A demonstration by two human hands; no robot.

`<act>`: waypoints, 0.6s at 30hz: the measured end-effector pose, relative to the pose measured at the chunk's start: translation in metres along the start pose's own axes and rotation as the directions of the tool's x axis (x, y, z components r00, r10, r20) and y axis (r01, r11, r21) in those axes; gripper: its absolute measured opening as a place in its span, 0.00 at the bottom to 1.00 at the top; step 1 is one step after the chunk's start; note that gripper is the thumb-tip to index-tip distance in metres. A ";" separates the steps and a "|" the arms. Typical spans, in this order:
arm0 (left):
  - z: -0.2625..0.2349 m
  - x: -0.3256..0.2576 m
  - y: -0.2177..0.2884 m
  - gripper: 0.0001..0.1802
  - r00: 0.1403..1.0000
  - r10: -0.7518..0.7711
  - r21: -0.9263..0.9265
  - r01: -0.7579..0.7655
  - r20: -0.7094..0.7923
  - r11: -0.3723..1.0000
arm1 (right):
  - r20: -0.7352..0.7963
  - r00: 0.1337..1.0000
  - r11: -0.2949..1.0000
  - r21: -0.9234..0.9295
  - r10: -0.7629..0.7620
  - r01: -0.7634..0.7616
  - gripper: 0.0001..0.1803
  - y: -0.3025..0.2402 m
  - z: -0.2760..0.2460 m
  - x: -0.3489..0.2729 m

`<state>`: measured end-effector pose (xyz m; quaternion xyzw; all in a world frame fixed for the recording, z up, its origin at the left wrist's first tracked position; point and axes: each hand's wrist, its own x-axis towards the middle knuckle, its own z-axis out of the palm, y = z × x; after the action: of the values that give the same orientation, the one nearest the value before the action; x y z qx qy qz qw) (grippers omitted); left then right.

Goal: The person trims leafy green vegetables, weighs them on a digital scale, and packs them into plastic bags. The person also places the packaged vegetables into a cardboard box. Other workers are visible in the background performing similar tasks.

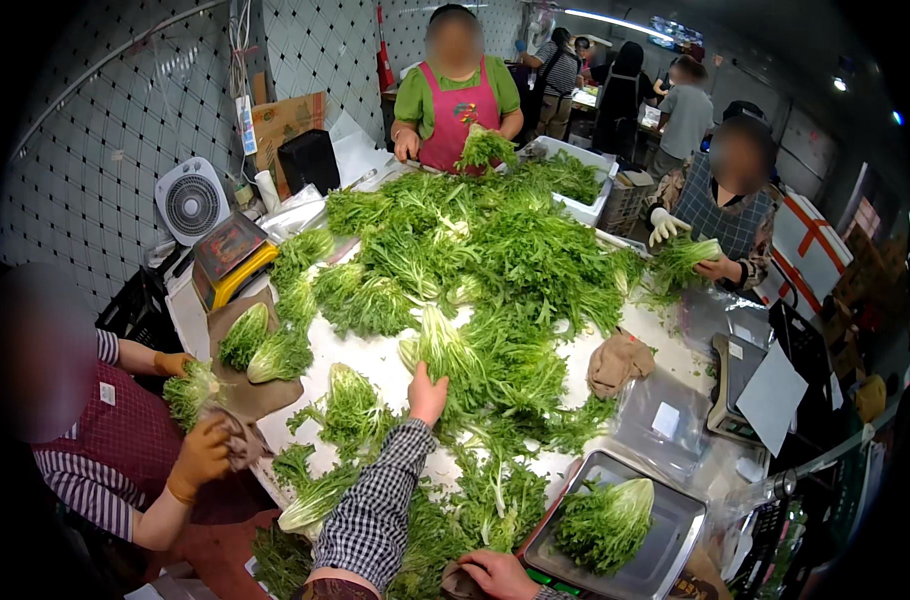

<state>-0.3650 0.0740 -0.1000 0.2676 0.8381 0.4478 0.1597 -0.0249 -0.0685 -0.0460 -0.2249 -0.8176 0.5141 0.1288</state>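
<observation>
My left hand (428, 393) reaches out over the table in a black-and-white checked sleeve. Its fingers are closed at the pale stem end of a head of curly endive (443, 345), partly hidden behind them. Low in the picture, my right hand (499, 574) is bent around a brown cloth (462, 583), next to the scale. A trimmed endive head (605, 525) lies on the metal pan of this scale (680, 535), its white base toward the upper right. Loose endive heads (350, 410) lie left of my left forearm.
A large endive pile (535, 240) covers the white table (370, 345). At left, a gloved co-worker (105, 430) holds an endive and a cloth; two more people handle endive across the table. A yellow scale (237, 255), brown cloth (620, 362), plastic bags (660, 420) and another scale (740, 390) surround the pile.
</observation>
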 end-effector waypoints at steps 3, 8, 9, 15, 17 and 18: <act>-0.006 -0.031 -0.007 0.32 0.993 0.102 -0.253 -0.114 -0.060 0.961 | 0.011 1.000 1.000 0.005 0.003 -0.003 0.10 -0.007 -0.004 0.000; -0.044 -0.096 0.005 0.29 0.986 0.165 -0.297 -0.153 0.015 0.942 | -0.042 0.999 1.000 0.020 0.021 -0.020 0.10 -0.048 -0.031 0.010; -0.053 -0.112 0.008 0.28 0.983 0.170 -0.318 -0.142 0.063 0.938 | -0.089 0.996 0.999 0.032 0.008 -0.005 0.09 -0.053 -0.037 0.017; -0.069 -0.186 -0.006 0.21 0.953 0.254 -0.445 -0.157 0.167 0.882 | -0.257 0.958 0.982 0.170 0.127 -0.085 0.08 -0.091 -0.076 0.029; -0.069 -0.198 -0.008 0.21 0.952 0.215 -0.462 -0.094 0.216 0.882 | -0.253 0.959 0.975 0.211 0.129 -0.075 0.08 -0.088 -0.074 0.029; -0.070 -0.205 -0.006 0.21 0.952 0.201 -0.486 -0.065 0.232 0.871 | -0.251 0.959 0.970 0.231 0.132 -0.073 0.08 -0.086 -0.073 0.029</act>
<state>-0.2373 -0.0965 -0.0612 0.3376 0.6523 0.6071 0.3033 -0.0377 -0.0290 0.0632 -0.3181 -0.7185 0.5726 0.2339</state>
